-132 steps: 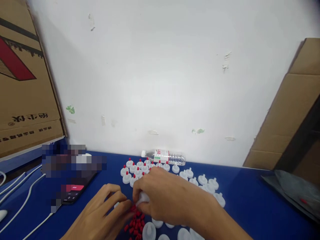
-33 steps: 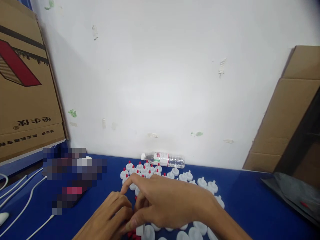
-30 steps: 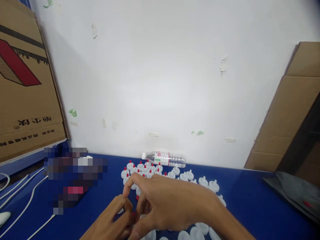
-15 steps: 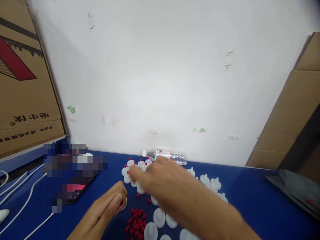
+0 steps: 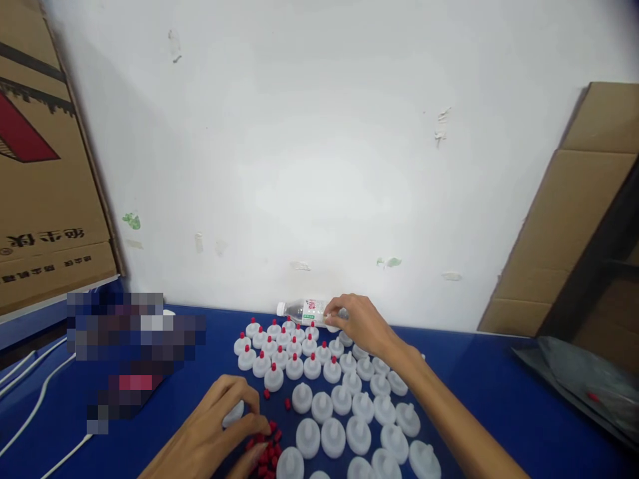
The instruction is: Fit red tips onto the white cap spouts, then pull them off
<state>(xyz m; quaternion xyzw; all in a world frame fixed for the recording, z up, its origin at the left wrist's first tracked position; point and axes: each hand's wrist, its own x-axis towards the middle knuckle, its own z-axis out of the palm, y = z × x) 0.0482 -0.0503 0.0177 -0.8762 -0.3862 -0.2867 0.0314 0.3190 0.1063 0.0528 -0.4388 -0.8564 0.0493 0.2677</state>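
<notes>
Pinching small red plugs (image 5: 267, 451), round white caps (image 5: 333, 436)

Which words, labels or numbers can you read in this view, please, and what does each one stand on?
Brown cardboard box at the left: large dark characters, printed mirrored, not legible; a smaller line beneath them, too small to read.
Clear plastic water bottle lying by the wall: red and white label, print too small to read.
Pixelated patch on the blue table: nothing readable.

Count on the table (image 5: 499, 399)
One water bottle (image 5: 309, 311), two cardboard boxes (image 5: 44, 199), two hands; roughly seventeen red-tipped white caps (image 5: 294, 367), about eighteen plain ones (image 5: 359, 434), many loose red plugs (image 5: 269, 452).
</notes>
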